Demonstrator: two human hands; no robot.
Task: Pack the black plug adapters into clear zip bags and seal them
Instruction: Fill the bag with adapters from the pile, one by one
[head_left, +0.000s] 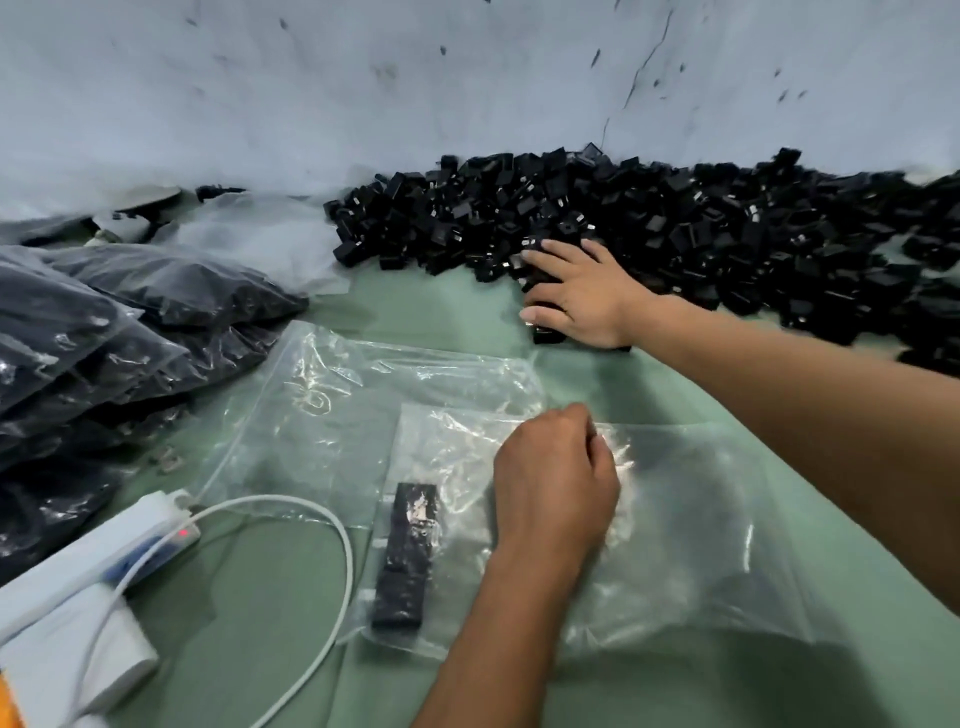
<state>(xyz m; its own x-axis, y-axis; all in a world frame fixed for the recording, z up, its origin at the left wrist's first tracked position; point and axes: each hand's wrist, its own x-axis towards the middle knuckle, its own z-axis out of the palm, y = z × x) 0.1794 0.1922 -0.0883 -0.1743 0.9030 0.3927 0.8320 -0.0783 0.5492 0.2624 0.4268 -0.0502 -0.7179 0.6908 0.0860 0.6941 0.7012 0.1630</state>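
A row of black plug adapters (545, 312) is gripped by the right hand (582, 296), fingers and thumb curled round it at the near edge of the loose adapter pile (675, 234). The left hand (556, 478) is curled, pinching the upper edge of a clear zip bag (675, 545) lying flat on the green table (441, 317). Inside that bag, left of the pinching fingers, a black stack of adapters (405, 556) is already laid.

The adapters are judged hard, boxy and light, with metal prongs that could snag film; a lined-up row is best clamped at both ends. The bag is thin, glossy, limp and slippery, so it is best taken at the stiffer zip strip. A second clear bag (337, 415) lies beyond the fingers.
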